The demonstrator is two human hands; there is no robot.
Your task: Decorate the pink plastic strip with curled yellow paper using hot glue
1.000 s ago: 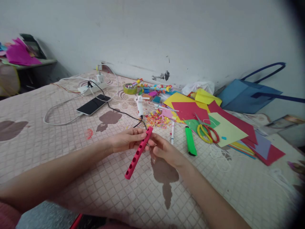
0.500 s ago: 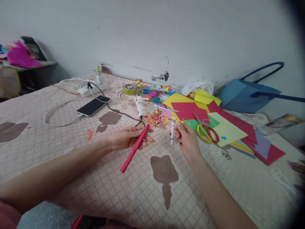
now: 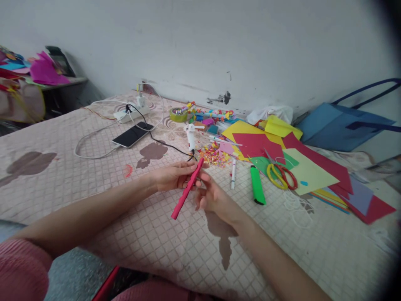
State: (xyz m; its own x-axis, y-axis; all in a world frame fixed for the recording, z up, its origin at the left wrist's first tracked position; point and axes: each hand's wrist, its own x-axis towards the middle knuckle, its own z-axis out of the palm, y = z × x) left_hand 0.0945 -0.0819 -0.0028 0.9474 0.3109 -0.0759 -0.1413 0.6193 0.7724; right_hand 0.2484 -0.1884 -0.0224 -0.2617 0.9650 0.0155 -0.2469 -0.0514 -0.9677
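Red tube point(image 3: 185, 195) slants over the quilted tablecloth point(image 3: 140, 234), pinched in my left hand point(image 3: 172, 177)!
My right hand point(image 3: 216, 200) curls close beside it, grip impossible to tell, and the white glue gun point(image 3: 190, 137) lies just beyond.

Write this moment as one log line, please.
left grip: holds red stick | right grip: beside stick, contact unclear | beyond: glue gun, colourful scraps | farther right: scissors
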